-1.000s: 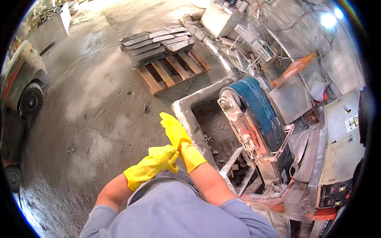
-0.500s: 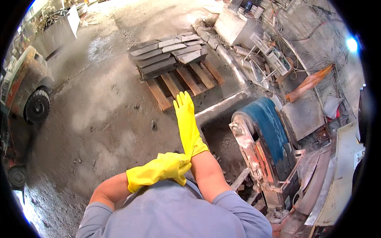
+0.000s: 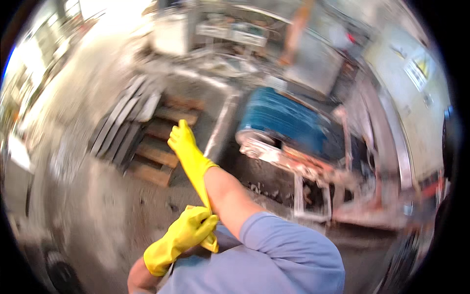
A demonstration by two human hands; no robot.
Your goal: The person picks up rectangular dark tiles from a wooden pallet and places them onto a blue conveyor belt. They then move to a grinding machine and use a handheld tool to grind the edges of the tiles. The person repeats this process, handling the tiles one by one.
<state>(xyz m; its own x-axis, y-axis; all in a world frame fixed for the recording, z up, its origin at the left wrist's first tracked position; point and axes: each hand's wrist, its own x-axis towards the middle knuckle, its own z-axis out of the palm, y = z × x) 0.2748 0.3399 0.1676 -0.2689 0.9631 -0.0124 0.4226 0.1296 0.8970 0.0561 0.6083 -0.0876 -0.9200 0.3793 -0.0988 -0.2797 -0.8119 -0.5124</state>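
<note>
Both my hands wear yellow rubber gloves. My left hand (image 3: 188, 230) is closed on the cuff of the right rubber glove (image 3: 199, 169), and the cuff is stretched away from the forearm. My right hand (image 3: 181, 137) reaches forward with the arm extended. Its gloved fingers look curled in, with nothing in them. In the picture it overlaps the area beside a wooden pallet (image 3: 155, 156), without any visible contact. Grey stone slabs (image 3: 122, 122) lie stacked on that pallet.
To the right stands a machine with a wide blue belt (image 3: 281, 115) over a roller, above a sunken pit (image 3: 254, 171). A pale cabinet (image 3: 416, 98) is at the far right. White crates (image 3: 230, 33) and clutter lie at the back. A dark wheel (image 3: 61, 272) shows lower left.
My view has swung right, so the pallet and slabs sit further left. My left hand has tugged the right glove's cuff down and outward. The right fingers, stretched before, are now curled.
</note>
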